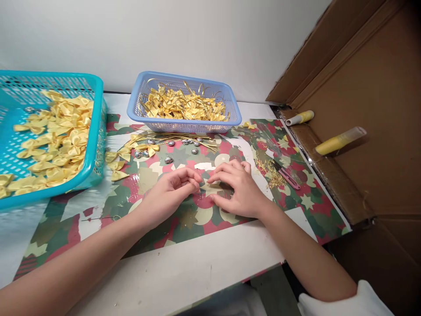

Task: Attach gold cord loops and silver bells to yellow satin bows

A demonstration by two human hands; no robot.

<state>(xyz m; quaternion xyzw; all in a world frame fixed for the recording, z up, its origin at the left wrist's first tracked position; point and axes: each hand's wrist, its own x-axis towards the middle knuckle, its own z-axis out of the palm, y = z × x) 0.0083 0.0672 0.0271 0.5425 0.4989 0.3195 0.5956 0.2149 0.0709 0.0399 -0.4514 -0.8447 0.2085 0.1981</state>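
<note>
My left hand [176, 188] is over the middle of the patterned sheet, thumb and fingertips brought together. Anything in that pinch is too small or hidden to make out. Facing it is my right hand [237, 186], its fingers bent and thumb apart, with nothing visible between them. A small gap separates the fingertips of the two hands. Beyond them lie silver bells [169, 160], loose yellow ribbon bows [119, 166] and a bundle of gold wires [177, 137].
A teal basket [94, 164] with yellow bows stands at left. Behind, a blue basket [184, 127] holds bows with gold wire loops. A pink-handled cutting tool [289, 176] lies beside gold clippings [275, 179] at right. Two tubes [340, 141] stick out by the cardboard wall [371, 96].
</note>
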